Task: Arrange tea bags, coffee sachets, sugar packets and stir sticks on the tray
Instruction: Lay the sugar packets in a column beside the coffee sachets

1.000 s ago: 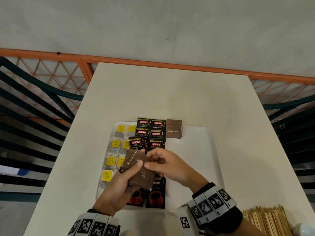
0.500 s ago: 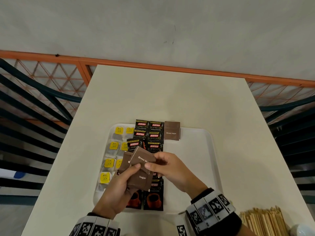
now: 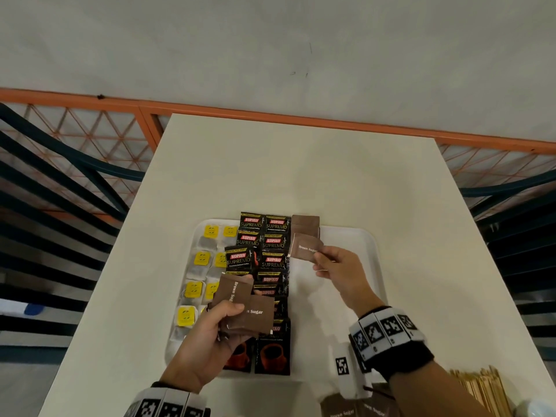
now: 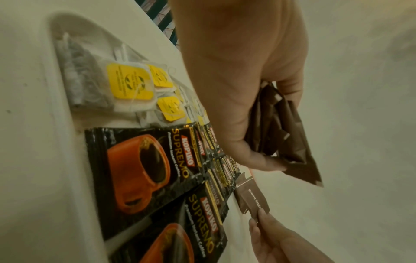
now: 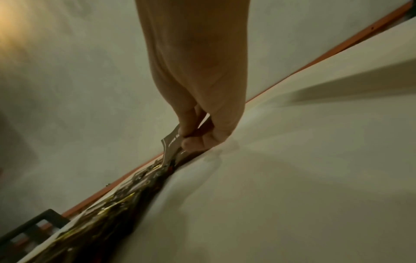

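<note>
- The right hand (image 3: 337, 267) has left the left hand and now reaches toward the tray's (image 3: 365, 245) far edge, thumb and fingers pinched on one brown sugar packet (image 3: 305, 247); half a second ago both hands met over the middle of the tray.
- That packet hangs just short of the sugar packet already laid (image 3: 305, 224) at the tray's 12 o'clock, right beside the coffee sachets (image 3: 264, 245), and looks about to start a sugar column running back toward 6 o'clock.
- The left hand (image 3: 210, 335) holds its place over the tray's near half, fingers curled around the remaining stack of sugar packets (image 3: 246, 311); the wrist view shows several packets fanned in that grip.
- Tea bags (image 3: 201, 260) with yellow tags fill the 9 o'clock side of the tray; coffee sachets fill two columns down the centre.
- The 3 o'clock side of the tray lies bare, room judged enough for sugar and sticks.
- Stir sticks (image 3: 481, 392) wait off the tray on the table (image 3: 301, 170), at about 5 o'clock, untouched; more sugar packets (image 3: 355, 409) lie at the near table edge.
- Judged stage: sugar placement barely begun, sticks yet to come.
</note>
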`<action>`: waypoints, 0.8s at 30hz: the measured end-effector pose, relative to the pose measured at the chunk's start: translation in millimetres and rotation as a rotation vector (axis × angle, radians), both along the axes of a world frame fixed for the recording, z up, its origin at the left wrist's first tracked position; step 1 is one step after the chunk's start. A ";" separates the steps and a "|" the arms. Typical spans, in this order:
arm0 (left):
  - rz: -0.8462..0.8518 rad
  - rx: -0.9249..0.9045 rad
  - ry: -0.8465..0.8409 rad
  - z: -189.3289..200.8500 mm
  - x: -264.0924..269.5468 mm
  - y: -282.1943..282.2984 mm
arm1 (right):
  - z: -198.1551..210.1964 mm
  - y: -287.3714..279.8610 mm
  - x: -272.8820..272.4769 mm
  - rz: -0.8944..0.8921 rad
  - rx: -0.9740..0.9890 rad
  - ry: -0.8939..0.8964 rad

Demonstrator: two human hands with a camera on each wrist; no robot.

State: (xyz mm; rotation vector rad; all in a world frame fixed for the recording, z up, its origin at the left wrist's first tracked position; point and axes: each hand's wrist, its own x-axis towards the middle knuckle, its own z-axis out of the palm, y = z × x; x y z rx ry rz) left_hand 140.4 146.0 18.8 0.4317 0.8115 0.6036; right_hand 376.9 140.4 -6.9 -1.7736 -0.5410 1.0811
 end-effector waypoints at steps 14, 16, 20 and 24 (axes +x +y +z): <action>0.011 0.042 0.064 -5.6 -0.8 0.6 | -16.4 14.3 8.4 -0.031 -0.102 -0.374; 0.007 0.052 0.063 -4.8 -0.3 0.7 | -17.3 14.6 6.7 -0.039 -0.101 -0.383; 0.037 0.032 0.091 -5.1 0.0 0.4 | -20.1 14.0 5.0 -0.059 -0.074 -0.394; 0.024 0.044 0.102 -1.6 1.7 -0.3 | -19.7 9.2 2.8 -0.095 -0.056 -0.430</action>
